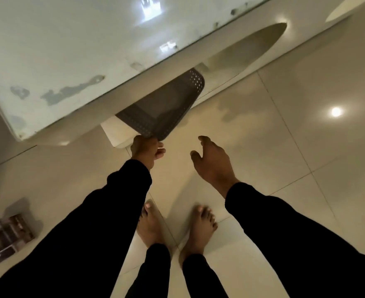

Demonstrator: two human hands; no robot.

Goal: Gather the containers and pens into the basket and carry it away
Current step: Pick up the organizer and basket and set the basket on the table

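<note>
1 dark perforated basket (164,106) is seen, tilted and partly tucked under the edge of 1 white table (54,50). 2 hands and 2 bare feet are counted. The basket's near corner is gripped by the left hand (146,149), its fingers curled closed over the rim. The right hand (211,161) is held apart from the basket, fingers loosely spread and touching nothing. No contents can be made out inside the basket, its far part being hidden by the table. 1 small blurred rack (5,235) is seen on the tiled floor (284,151) at the left.
</note>
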